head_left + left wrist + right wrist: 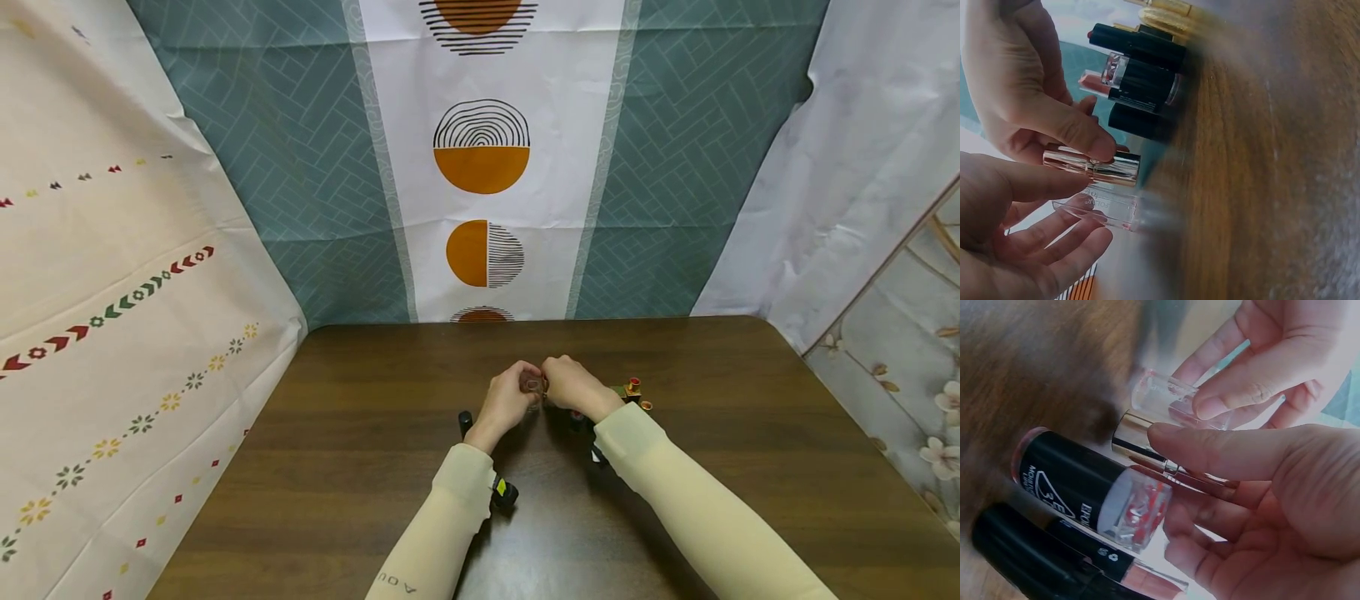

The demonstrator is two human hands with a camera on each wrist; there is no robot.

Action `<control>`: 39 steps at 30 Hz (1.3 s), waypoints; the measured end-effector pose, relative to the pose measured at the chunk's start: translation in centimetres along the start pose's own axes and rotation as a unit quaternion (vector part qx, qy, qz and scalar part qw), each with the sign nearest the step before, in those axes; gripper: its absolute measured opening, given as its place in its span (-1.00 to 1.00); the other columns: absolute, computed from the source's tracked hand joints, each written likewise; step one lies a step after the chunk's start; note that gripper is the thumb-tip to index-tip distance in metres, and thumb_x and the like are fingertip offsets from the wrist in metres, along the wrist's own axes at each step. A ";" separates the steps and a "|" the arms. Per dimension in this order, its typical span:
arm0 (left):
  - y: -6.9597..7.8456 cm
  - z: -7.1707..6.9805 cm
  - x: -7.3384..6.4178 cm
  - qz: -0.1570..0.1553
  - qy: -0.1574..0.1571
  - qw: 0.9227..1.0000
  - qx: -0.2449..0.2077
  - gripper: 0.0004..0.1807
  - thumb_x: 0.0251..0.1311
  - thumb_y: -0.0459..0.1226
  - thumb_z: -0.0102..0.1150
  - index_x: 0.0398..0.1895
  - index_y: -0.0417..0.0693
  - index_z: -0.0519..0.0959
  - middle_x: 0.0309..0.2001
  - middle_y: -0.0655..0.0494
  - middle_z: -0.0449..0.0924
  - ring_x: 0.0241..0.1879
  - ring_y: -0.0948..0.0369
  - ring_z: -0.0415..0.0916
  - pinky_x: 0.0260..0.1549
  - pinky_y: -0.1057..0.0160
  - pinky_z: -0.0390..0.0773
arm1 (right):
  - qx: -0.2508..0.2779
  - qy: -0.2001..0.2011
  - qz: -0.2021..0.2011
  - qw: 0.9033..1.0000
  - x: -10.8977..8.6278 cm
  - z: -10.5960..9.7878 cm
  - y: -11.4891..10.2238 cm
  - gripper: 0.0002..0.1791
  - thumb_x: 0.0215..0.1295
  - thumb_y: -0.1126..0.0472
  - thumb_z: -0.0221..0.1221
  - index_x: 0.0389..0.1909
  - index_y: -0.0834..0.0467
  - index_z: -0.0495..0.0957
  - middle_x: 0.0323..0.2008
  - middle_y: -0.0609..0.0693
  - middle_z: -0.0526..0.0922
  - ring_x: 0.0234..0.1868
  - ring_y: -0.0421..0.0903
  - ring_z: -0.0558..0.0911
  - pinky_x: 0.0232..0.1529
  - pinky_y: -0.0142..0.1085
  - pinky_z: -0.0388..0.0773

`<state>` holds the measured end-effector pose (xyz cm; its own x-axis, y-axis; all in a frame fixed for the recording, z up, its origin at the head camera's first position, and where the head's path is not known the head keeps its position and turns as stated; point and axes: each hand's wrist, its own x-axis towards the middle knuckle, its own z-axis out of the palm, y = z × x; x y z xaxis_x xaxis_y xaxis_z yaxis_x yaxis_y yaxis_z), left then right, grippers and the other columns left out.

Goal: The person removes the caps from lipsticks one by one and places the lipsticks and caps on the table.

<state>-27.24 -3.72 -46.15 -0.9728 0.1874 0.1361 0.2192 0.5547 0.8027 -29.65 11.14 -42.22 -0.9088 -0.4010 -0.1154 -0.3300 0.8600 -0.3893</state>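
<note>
My left hand (504, 400) pinches a clear plastic tube (1113, 209) with faint lettering on its side; the thumb lies along it in the right wrist view. Close against it, my right hand (573, 385) holds a shiny gold lipstick tube (1141, 440) between thumb and fingers. The gold tube (1116, 169) and the clear tube stand side by side, their lower ends near the tabletop. In the head view the hands meet near the middle of the table and mostly hide both things.
Beside my right hand stand several cosmetics: a black tube with a clear faceted top (1072, 469), a black tube with a pinkish clear end (1154, 578) and gold-coloured ones (1169, 19). The brown wooden table (337, 492) ends at a patterned curtain (480, 208).
</note>
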 end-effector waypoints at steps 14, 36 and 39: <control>0.0 0.0 -0.1 -0.009 -0.006 1.000 -0.006 -0.66 0.27 -0.49 0.34 0.07 -0.05 0.63 0.00 0.02 0.72 -0.03 0.08 0.66 -0.05 0.08 0.64 | -0.005 -0.023 0.004 1.000 0.0 0.1 0.2 -0.79 0.28 0.51 0.23 -0.50 0.19 0.59 -0.60 0.02 0.53 -0.58 -0.08 0.44 -0.49 -0.28 0.40; 2.4 -2.7 -1.0 0.040 -0.002 0.999 0.006 -0.62 0.32 -0.42 0.35 0.19 -0.10 0.62 0.15 -0.08 0.62 0.17 -0.02 0.59 0.14 -0.03 0.58 | 0.033 0.029 -0.070 0.997 -2.0 -2.6 -0.7 -0.60 0.34 0.43 0.30 0.17 0.38 0.54 -0.14 0.19 0.66 -0.23 0.02 0.61 -0.19 -0.11 0.60; 2.7 -3.8 -1.2 0.049 0.001 0.999 0.004 -0.66 0.35 -0.40 0.33 0.17 -0.11 0.64 0.15 -0.09 0.62 0.17 -0.05 0.59 0.14 -0.06 0.58 | 0.040 0.049 -0.078 0.995 -2.3 -2.8 -0.7 -0.57 0.39 0.38 0.29 0.25 0.37 0.52 0.02 0.23 0.66 -0.01 0.13 0.64 0.02 0.02 0.61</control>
<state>-25.80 -5.51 -41.95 -0.9471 0.2387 0.2146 0.3131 0.5397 0.7815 -28.09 12.36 -39.13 -0.8695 -0.4924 0.0403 -0.4518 0.7596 -0.4679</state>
